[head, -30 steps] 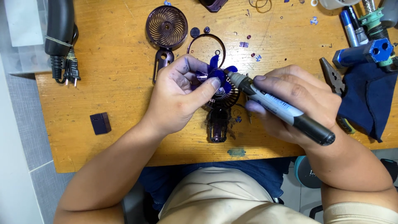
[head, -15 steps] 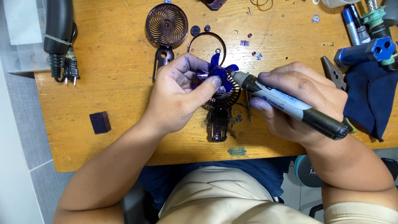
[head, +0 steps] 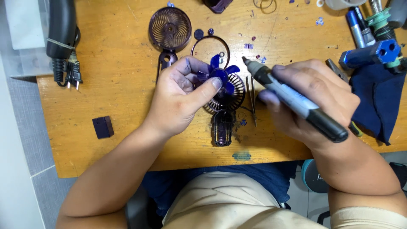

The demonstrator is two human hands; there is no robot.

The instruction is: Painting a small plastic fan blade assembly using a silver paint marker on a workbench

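My left hand pinches a small blue fan blade between thumb and fingers, holding it over a dark purple hand fan body that lies on the wooden table. My right hand grips a thick marker pen with a grey barrel and black end. The pen's tip points left and sits a short way to the right of the blade, not touching it.
A round purple fan grille and a thin ring lie at the back. Tweezers rest beside the fan. A small dark block lies left, a black corded tool far left, blue tools and a dark cloth right.
My right hand has drawn the marker to the right, so its tip has left the fan blade. My left hand keeps holding the blade in place.
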